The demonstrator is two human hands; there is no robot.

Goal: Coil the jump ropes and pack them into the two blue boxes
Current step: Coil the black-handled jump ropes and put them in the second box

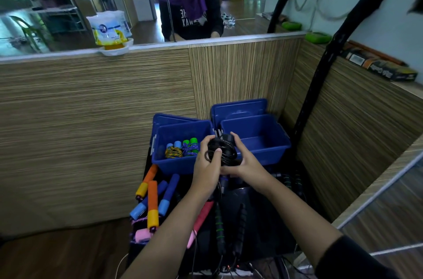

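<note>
Two open blue boxes stand side by side against the wooden wall. The left box [160, 159] holds two coiled ropes, one with light blue handles [174, 149] and one with green handles [191, 146]. The right box [274, 153] shows only its bare floor. Between the boxes, in front of their rims, I hold a coiled black jump rope [223, 149] with both hands. My left hand [206, 167] grips the coil from the left, thumb across it. My right hand [243, 161] grips it from the right and below.
Loose ropes lie on the dark surface below the boxes: orange-and-yellow handles [152, 203], blue handles [169, 194], pink handles [201, 217] and black handles with green rings [218, 223]. Two blue lids [238, 107] lean behind the boxes. A mirror above the wall reflects a person.
</note>
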